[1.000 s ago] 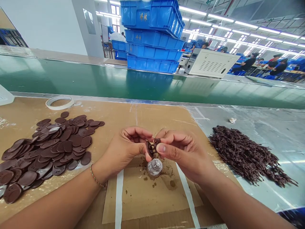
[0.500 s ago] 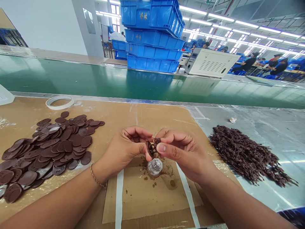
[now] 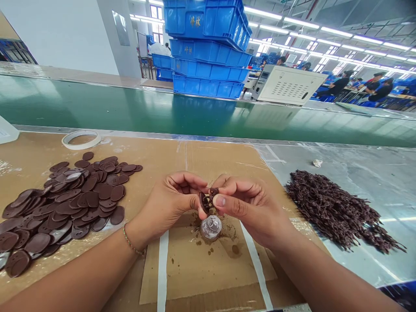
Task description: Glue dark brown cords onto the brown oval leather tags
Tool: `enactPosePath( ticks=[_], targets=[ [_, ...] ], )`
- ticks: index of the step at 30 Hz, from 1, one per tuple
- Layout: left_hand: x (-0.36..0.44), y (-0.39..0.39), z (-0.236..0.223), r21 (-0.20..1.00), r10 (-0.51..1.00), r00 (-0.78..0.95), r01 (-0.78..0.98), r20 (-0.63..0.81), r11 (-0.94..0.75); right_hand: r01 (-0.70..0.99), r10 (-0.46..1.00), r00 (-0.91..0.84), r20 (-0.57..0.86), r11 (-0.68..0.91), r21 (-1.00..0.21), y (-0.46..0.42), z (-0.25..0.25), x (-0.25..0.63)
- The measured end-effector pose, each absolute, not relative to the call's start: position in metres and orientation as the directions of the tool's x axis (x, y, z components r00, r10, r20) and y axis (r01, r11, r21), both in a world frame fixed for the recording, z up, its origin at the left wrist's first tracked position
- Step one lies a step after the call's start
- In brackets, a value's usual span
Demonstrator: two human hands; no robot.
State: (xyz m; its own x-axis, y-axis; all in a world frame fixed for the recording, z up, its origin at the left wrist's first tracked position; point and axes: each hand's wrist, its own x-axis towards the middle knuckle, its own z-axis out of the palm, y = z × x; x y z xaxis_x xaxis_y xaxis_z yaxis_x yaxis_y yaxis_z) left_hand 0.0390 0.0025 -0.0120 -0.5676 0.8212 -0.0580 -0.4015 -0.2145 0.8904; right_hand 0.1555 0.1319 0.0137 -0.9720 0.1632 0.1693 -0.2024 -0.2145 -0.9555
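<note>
Between thumb and fingers, my left hand pinches a dark brown oval disc, tilted on edge. My right hand is closed on a small brown branched piece, brought up against the disc's face. Whether the two are joined I cannot tell. Just below my fingertips stands a small clear round container, with brown drops spattered on the cardboard around it. To the left lies a heap of brown oval discs, some with small holes. A pile of brown twig-like pieces lies to the right.
A roll of white tape sits behind the disc heap. Beyond the worktop runs a green conveyor belt. Stacked blue crates and a beige metal box stand past it. Several people sit in the far right background.
Almost nothing differs. Both hands keep the same place and grip, with only a slight shift of the branched piece against the disc.
</note>
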Motion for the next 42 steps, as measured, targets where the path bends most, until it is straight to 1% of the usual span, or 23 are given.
enactPosePath(
  ticks=[7, 11, 13, 18, 21, 24, 29, 36, 42],
  targets=[
    [0.038, 0.003, -0.010, 0.883, 0.817, -0.572, -0.419, -0.076, -0.211, -0.193, 0.176, -0.972, 0.159, -0.199, -0.961, 0.131, 0.014, 0.154],
    [0.039, 0.004, -0.010, 0.884, 0.829, -0.555, -0.417, -0.062, -0.213, -0.197, 0.212, -0.964, 0.159, -0.171, -0.965, 0.132, 0.014, 0.155],
    [0.040, 0.004, -0.010, 0.890, 0.845, -0.532, -0.411, -0.058, -0.197, -0.202, 0.245, -0.956, 0.161, -0.153, -0.967, 0.134, 0.015, 0.155],
    [0.046, 0.003, -0.007, 0.916, 0.891, -0.451, -0.380, -0.058, -0.133, -0.119, 0.336, -0.939, 0.068, -0.134, -0.984, 0.139, 0.018, 0.154],
    [0.048, 0.001, -0.004, 0.914, 0.915, -0.397, -0.394, -0.078, -0.094, -0.109, 0.373, -0.926, 0.053, -0.130, -0.986, 0.142, 0.019, 0.154],
    [0.049, -0.002, -0.002, 0.917, 0.932, -0.348, -0.395, -0.098, -0.051, -0.136, 0.365, -0.926, 0.093, -0.095, -0.986, 0.144, 0.021, 0.156],
    [0.049, -0.005, -0.004, 0.916, 0.955, -0.288, -0.398, -0.070, -0.053, -0.209, 0.350, -0.919, 0.182, -0.040, -0.977, 0.149, 0.023, 0.157],
    [0.048, -0.002, -0.009, 0.920, 0.955, -0.285, -0.390, -0.078, -0.041, -0.192, 0.312, -0.938, 0.150, -0.106, -0.976, 0.149, 0.025, 0.159],
    [0.045, -0.012, -0.010, 0.948, 0.933, -0.347, -0.318, -0.094, -0.023, -0.147, 0.333, -0.936, 0.113, -0.077, -0.986, 0.151, 0.020, 0.158]
  ],
)
